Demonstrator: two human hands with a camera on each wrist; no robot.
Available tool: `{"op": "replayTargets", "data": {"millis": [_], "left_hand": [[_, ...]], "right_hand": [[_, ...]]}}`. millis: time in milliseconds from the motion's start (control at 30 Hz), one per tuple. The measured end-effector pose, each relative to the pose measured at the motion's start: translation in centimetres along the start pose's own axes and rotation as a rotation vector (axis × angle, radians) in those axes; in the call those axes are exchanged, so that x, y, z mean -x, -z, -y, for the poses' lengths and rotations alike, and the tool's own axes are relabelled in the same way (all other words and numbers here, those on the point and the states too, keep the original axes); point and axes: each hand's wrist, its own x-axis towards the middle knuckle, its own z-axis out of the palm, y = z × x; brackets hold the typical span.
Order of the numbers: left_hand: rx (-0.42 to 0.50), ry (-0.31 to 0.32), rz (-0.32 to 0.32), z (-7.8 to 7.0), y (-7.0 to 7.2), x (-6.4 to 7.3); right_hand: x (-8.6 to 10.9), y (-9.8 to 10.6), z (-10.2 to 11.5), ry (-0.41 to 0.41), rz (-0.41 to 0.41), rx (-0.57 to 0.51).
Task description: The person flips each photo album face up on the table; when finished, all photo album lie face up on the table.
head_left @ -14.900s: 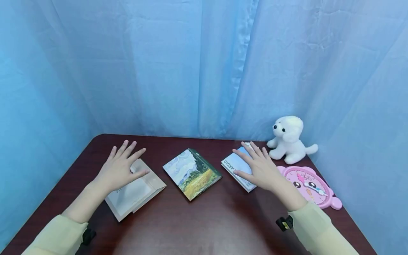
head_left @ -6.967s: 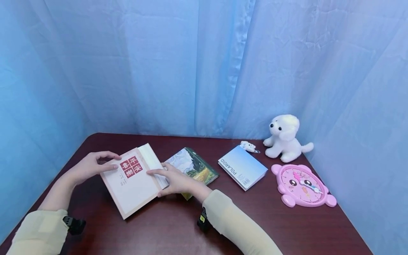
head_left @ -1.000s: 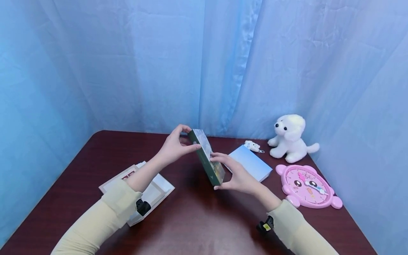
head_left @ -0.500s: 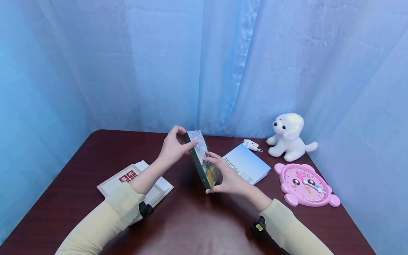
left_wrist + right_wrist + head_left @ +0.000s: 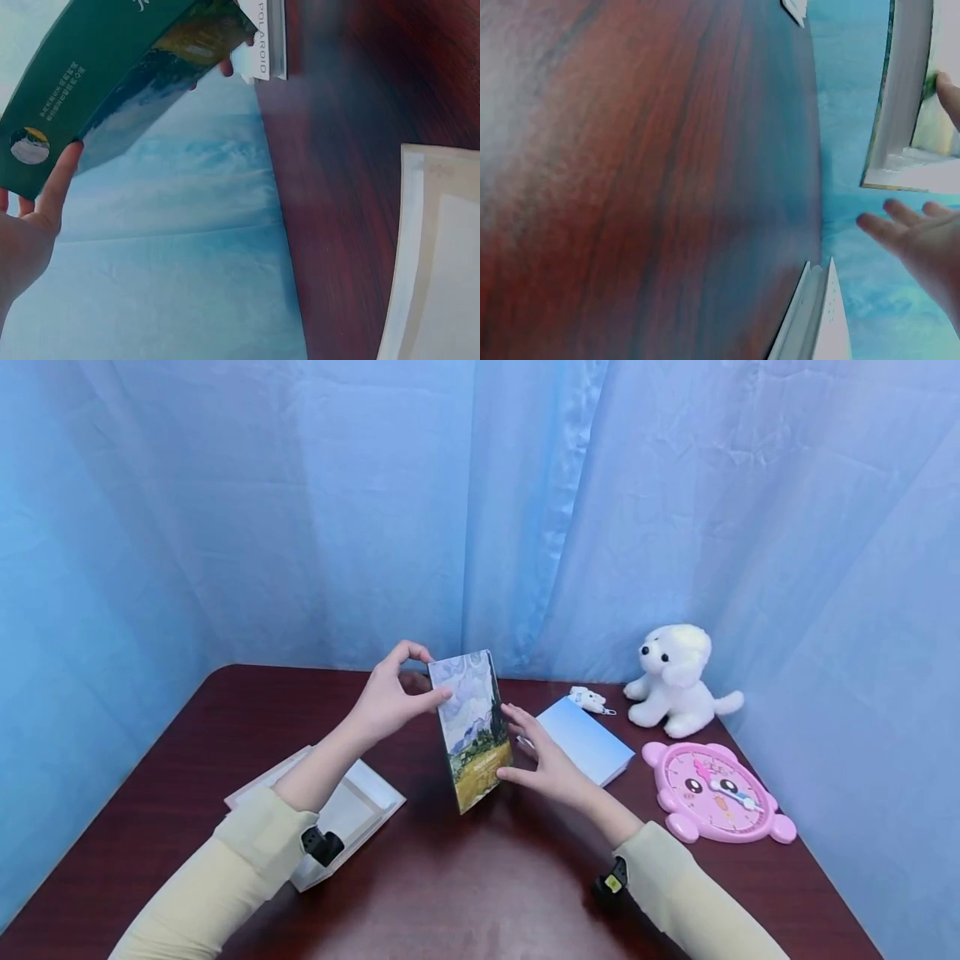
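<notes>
A thick book (image 5: 471,735) with a landscape painting on its cover stands tilted above the middle of the table. My left hand (image 5: 386,697) grips its upper left corner, thumb on the cover and fingers behind. In the left wrist view its dark green spine (image 5: 82,82) shows, with the left thumb pressing near a round emblem. My right hand (image 5: 551,768) is at the lower right side, its thumb touching the cover. Seen from the right wrist, the fingers (image 5: 889,229) stretch out apart from the book's pale open side (image 5: 909,82).
Cream-coloured, paper-covered books (image 5: 363,810) lie at the left, partly under my left forearm. To the right are a blue-and-white Polaroid book (image 5: 588,743), a small white plush keychain (image 5: 588,700), a white plush dog (image 5: 675,681) and a pink toy clock (image 5: 720,793).
The painted book has turned from showing its green spine to showing its cover toward me. My right fingers have come off its face to its right side. Earlier, both hands handled the cream books.
</notes>
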Motion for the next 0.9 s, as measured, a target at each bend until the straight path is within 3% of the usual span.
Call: {"op": "replayTargets", "data": {"millis": [100,200,400,500,667,900], "left_hand": [[0.010,-0.022,0.012,0.0,0.4,0.1],[0.021,-0.036,0.020,0.0,0.5,0.4],[0.077,-0.053,0.063,-1.0,0.8,1.2],[0.088,-0.070,0.082,-0.4,1.0,1.2],[0.040,-0.065,0.125,1.5,1.6,0.8],[-0.070,-0.050,0.222,2.0,2.8,0.7]], "right_hand": [[0.0,0.0,-0.4,-0.027,-0.005,-0.072],[0.1,0.0,-0.5,-0.042,-0.034,-0.075],[0.2,-0.2,-0.5,-0.017,-0.115,0.086],[0.0,-0.1,-1.5,0.017,-0.139,0.145],[-0.4,0.6,-2.7,0.035,-0.138,0.228],[-0.8,1.7,-2.6,0.034,-0.070,0.296]]}}
